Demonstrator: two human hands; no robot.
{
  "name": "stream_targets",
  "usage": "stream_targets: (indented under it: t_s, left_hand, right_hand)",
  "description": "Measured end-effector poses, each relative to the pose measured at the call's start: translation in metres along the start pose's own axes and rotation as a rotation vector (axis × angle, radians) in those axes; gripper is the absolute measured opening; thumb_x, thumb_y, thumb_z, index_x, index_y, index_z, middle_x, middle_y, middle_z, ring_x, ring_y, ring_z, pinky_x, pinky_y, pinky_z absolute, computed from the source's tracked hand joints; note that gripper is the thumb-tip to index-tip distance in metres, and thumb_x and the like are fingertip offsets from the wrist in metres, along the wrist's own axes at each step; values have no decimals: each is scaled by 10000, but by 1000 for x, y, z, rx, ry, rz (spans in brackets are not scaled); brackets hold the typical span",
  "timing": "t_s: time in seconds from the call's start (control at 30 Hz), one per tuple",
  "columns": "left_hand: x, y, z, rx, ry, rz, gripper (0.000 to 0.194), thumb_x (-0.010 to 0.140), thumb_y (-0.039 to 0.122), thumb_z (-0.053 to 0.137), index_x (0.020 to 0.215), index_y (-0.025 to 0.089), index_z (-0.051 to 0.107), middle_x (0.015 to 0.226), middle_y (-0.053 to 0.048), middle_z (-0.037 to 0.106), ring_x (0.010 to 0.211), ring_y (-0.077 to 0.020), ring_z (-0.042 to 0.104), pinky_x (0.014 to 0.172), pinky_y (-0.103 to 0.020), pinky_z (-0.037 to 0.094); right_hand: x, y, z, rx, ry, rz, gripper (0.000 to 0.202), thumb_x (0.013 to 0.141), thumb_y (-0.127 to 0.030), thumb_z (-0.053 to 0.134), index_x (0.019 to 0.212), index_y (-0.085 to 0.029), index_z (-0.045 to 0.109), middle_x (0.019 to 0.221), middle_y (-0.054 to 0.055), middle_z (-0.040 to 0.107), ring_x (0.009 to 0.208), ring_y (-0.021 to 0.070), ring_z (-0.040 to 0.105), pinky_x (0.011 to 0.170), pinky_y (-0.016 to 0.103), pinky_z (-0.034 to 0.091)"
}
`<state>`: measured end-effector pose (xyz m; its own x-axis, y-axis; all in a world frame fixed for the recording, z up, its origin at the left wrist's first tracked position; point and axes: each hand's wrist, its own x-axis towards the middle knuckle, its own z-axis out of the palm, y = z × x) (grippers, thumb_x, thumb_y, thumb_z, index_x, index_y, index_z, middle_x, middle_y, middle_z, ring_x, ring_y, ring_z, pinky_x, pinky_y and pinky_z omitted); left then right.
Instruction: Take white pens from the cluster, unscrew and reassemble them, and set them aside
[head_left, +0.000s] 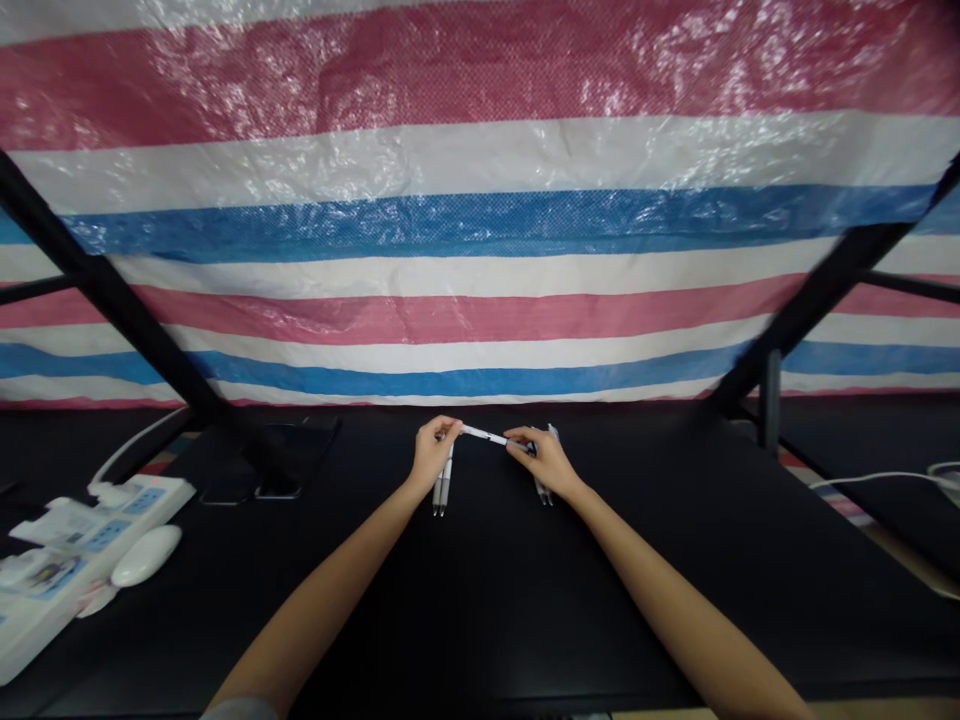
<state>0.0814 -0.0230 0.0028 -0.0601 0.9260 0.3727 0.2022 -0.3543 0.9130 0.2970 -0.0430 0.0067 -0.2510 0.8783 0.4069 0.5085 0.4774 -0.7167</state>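
A white pen [486,435] is held up between my two hands, roughly level. My left hand [435,448] pinches its left end with fingertips and thumb. The fingers of my right hand [546,460] close round its darker right end. Several white and grey pens [442,488] lie side by side on the black table just below my left hand, tips toward me. More pens [545,492] lie partly hidden under my right hand, their other ends showing beyond it.
On the left of the black table [480,600] are a white power strip [120,535] with plugs, a white mouse [147,555] and dark phones [277,488]. Black slanted bars [161,340] frame both sides. A striped sheet [480,320] hangs behind; a white cable [870,480] runs at right.
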Motion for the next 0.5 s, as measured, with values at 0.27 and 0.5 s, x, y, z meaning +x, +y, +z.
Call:
stream_targets:
  t_s: [0.27, 0.5]
  left_hand:
    - [-2, 1, 3, 7, 89, -81, 340, 779, 449, 556, 604, 157, 547, 567, 3, 557, 544, -121, 517, 544, -228, 376]
    - [-3, 7, 6, 156, 99, -39, 467, 811, 447, 511, 470, 182, 333, 462, 54, 294, 457, -85, 314, 481, -236, 241]
  right_hand:
    - [3, 5, 0, 100, 35, 123, 249, 787, -393, 556, 897, -198, 665, 684, 15, 634, 670, 173, 597, 673, 323, 450]
    - [4, 6, -4, 342, 98, 226, 317, 742, -436, 595, 877, -156, 659, 675, 26, 629, 668, 170, 604, 659, 295, 460]
